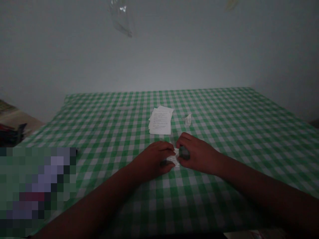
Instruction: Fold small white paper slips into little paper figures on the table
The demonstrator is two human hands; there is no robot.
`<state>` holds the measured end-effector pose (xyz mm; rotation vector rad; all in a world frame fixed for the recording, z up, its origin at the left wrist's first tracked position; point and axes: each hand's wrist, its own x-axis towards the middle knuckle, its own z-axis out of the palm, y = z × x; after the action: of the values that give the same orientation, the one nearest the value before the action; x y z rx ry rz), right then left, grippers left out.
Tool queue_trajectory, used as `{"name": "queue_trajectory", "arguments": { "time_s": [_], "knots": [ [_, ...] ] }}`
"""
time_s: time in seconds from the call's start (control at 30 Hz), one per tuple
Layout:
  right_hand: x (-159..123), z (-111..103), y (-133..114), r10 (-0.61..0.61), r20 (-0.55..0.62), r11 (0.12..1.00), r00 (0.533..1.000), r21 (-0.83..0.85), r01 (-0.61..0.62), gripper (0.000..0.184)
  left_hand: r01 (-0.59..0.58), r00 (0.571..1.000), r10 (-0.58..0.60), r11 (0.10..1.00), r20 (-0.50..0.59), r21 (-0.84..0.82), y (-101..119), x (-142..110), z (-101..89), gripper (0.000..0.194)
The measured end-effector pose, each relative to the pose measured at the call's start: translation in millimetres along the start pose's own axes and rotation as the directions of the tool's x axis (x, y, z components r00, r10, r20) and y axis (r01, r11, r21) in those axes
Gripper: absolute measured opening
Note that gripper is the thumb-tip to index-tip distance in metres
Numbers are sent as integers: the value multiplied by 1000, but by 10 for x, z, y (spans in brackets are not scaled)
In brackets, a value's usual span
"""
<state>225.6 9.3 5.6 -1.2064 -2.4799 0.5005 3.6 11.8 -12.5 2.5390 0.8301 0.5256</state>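
A small piece of printed paper (176, 159) lies between my two hands, low over the checked tablecloth. My left hand (156, 157) has its fingers curled and its thumb at the paper's left side. From the other side my right hand (196, 151) pinches the paper's right edge, thumb and fingers bent round a gap. Much of the paper is covered by my fingers, so I cannot tell whether it is folded. Just beyond my hands is a loose stack of printed sheets (160, 122), its edges uneven. To its right stands a small folded or crumpled bit of paper (188, 120).
A green and white checked tablecloth (224, 113) covers the table, which reaches back to a pale wall (174, 49). A pale, thin strip (126, 108) lies at the back left. Clear plastic (122, 16) hangs on the wall. A pixelated patch hides the lower left.
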Motion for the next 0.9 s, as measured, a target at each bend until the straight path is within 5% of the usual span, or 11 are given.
{"name": "queue_trajectory", "arguments": {
  "time_s": [0.33,0.9],
  "knots": [
    [189,38,214,42,-181,999,983,-10,-44,26,32,999,-32,998,-16,-49,17,14,-16,28],
    [-26,-14,-104,-4,-1,997,1000,82,4,34,63,994,-68,996,-85,-69,11,17,68,28]
  ]
}}
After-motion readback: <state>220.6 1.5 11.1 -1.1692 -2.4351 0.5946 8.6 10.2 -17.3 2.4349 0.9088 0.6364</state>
